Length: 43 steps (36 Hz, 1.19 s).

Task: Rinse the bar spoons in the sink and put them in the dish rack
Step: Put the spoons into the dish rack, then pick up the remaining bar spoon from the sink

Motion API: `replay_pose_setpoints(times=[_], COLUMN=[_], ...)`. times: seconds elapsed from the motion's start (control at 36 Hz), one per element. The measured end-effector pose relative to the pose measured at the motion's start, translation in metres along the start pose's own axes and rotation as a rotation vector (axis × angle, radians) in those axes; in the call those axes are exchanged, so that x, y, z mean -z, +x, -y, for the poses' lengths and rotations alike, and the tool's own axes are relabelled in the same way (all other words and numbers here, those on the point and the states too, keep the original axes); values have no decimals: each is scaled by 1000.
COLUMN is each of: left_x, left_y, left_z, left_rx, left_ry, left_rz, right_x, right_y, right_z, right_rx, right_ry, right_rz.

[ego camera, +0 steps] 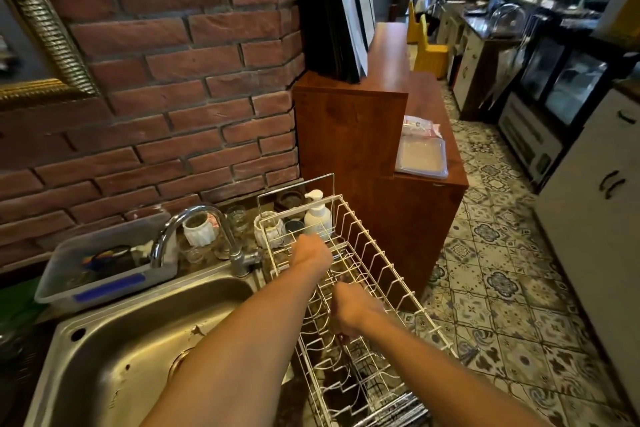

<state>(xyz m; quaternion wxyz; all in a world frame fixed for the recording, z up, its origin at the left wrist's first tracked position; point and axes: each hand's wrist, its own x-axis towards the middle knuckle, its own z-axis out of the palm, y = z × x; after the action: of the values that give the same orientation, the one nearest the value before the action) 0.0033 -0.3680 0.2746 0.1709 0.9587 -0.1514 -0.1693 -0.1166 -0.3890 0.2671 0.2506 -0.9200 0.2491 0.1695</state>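
Observation:
A white wire dish rack (377,263) stands on the counter to the right of the steel sink (114,350). Both my arms reach over the sink's right edge into the rack. My left hand (311,250) is at the rack's far end, seen from the back with its fingers hidden; a thin grey metal piece (339,256) shows just beside it. My right hand (353,308) is curled in the middle of the rack, and what it holds is hidden. Several thin shiny metal rods (398,406), probably bar spoons, lie at the rack's near end.
The chrome tap (194,222) arcs over the sink's back edge. A clear plastic tub (104,267) sits at the back left. Small glasses, white cups and a white pump bottle (317,215) crowd behind the rack. A wooden cabinet (349,135) rises behind it; patterned floor tiles lie to the right.

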Motion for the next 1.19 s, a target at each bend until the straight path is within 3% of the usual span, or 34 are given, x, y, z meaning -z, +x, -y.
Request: replay_pose_setpoints(times=[0.19,0.33,0.47,0.64,0.78,0.89,1.0,1.19], left_x=[-11,-6,37,108,140,142,119,60], left_y=[-9,-7,3,11,14,6,-4,-4], left_z=[15,9,-19,-8,35,88,142,250], left_rx=[21,-26,-163,-176,-131,-55,-2,234], left_ry=[56,102,98,-145,-363,-390,-388,-707], left_rz=[-4,-31,-96,-273,-305,-321,-199,-11], right_x=[-5,2,41,114,142,123,79,-6], right_y=[-5,1,6,-11,-27,-22,2,63], right_z=[4,-3,-7,28,81,121,153,186], right_rx=[25,14,43,147,290,333,324,244], right_ry=[-53,44,136,339,362,317,327,197], right_rz=[29,88,-13,-211,-259,-144,-32,62])
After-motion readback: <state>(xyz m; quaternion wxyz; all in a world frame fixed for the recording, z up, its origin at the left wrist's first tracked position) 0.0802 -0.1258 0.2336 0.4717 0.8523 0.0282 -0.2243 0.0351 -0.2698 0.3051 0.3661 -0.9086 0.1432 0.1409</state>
